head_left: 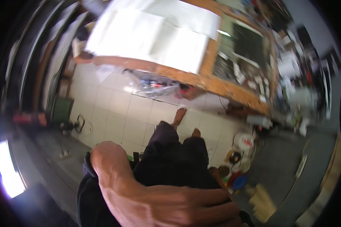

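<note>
My left hand [193, 206] is raised very near the camera along the lower edge, its bent forearm [115, 170] coming in from the left across my dark clothing. Its fingers point right and lie close together. Their tips are blurred and partly cut off, so I cannot tell whether they hold anything. My right hand is out of view. Beyond my knees stands a wood-edged worktable [170, 73], with large white sheets [140, 38] spread over its top. Neither sheets nor table is touched by my left hand.
A dark panel [248, 43] and scraps lie on the table's right part. Clear plastic bags [151, 89] sit under its near edge. Blurred containers [291, 64] crowd the right side; tubs [244, 140] stand on the tiled floor [140, 108]. Another person's arm [83, 57] seems to show at the table's left end.
</note>
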Action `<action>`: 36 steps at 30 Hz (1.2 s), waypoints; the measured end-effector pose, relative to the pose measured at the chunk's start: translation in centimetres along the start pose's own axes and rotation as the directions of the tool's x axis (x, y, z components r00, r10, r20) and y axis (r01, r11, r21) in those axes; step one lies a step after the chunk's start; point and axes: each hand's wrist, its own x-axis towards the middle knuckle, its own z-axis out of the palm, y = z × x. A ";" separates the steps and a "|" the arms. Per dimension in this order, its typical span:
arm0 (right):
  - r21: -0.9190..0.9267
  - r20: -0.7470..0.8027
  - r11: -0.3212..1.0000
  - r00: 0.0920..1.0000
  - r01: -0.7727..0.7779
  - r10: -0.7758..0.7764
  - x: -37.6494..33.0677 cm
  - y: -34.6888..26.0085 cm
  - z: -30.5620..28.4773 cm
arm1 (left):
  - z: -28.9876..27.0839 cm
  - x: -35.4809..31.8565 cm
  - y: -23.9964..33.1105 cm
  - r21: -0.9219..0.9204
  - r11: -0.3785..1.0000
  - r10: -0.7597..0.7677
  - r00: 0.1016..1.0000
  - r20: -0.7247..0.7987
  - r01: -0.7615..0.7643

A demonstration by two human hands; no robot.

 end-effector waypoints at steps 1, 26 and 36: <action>-0.093 0.020 0.995 1.000 0.024 -0.022 1.2 2.3 -0.5 | -0.4 0.0 1.1 0.053 0.998 0.021 1.000 -0.018 -0.020; -0.199 -0.010 0.728 0.742 0.656 -0.671 8.2 -72.2 -1.5 | -38.4 -36.6 23.3 -0.270 0.922 -0.052 0.602 -0.797 -0.278; -0.596 0.246 0.657 0.884 0.462 -0.398 20.3 -85.2 2.6 | -57.9 -62.3 10.8 -0.569 0.547 -0.516 -0.288 -0.807 0.615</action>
